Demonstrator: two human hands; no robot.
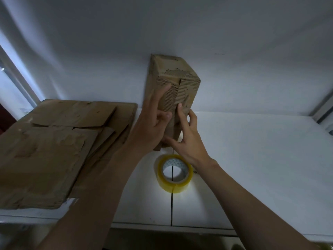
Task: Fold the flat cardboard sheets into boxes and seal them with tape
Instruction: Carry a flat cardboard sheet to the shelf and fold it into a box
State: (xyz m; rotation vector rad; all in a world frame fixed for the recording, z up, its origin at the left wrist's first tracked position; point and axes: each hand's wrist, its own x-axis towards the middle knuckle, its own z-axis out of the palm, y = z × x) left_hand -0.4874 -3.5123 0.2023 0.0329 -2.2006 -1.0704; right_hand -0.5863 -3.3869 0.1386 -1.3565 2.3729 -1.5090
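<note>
A tall brown cardboard box [187, 87] stands at the back of the white table [252, 159], against the wall. Two flaps with torn, ribbed surface meet in a seam on its near face. My left hand [151, 129] lies on the left flap, its index finger stretched up along it and pressing. My right hand [189, 141] holds the box's lower right part, index finger on the right flap, thumb at the lower edge and the other fingers round the right edge. A roll of yellowish clear tape [173, 173] lies flat just in front of the box, below my right wrist.
A stack of flat brown cardboard sheets [50, 141] covers the table's left part, reaching the front edge. A white wall [180, 29] rises right behind the box. A seam in the tabletop [171, 210] runs from the tape to the near edge.
</note>
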